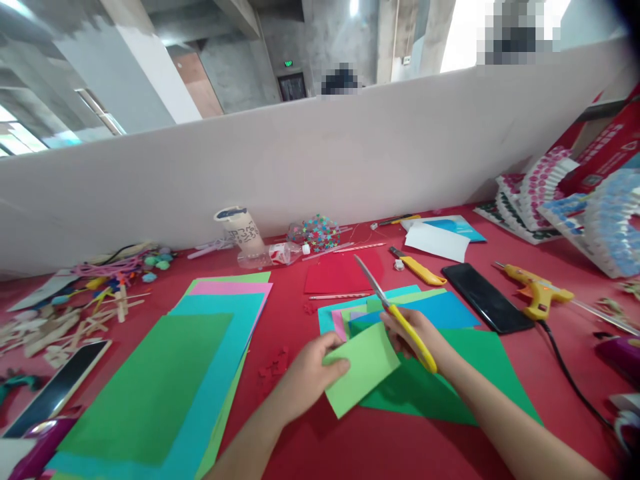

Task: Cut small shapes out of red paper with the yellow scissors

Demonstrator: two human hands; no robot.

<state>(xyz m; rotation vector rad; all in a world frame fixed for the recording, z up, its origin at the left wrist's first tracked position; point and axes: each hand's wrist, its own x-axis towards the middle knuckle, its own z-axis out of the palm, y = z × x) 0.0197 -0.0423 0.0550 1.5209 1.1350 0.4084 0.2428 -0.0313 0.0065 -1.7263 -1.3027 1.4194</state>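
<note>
A light green piece of paper (pixel 364 370) is pinched between the thumb and fingers of my left hand (pixel 315 367). My right hand (pixel 417 333) grips yellow-handled scissors (pixel 411 337), their blades pointing up and away from me, and its fingertips are close to the paper's upper right edge. Whether those fingertips also touch the paper, I cannot tell. Below both hands lie dark green paper (pixel 480 380) and blue paper (pixel 453 311). Small red paper stars (pixel 275 369) are scattered left of my left hand.
A stack of coloured sheets (pixel 150 373) covers the left side of the red table. To the right are a yellow utility knife (pixel 423 270), a black phone (pixel 485 297) and a corded hot glue gun (pixel 537 288). A plastic bottle (pixel 277 253) lies near the white partition (pixel 300 160).
</note>
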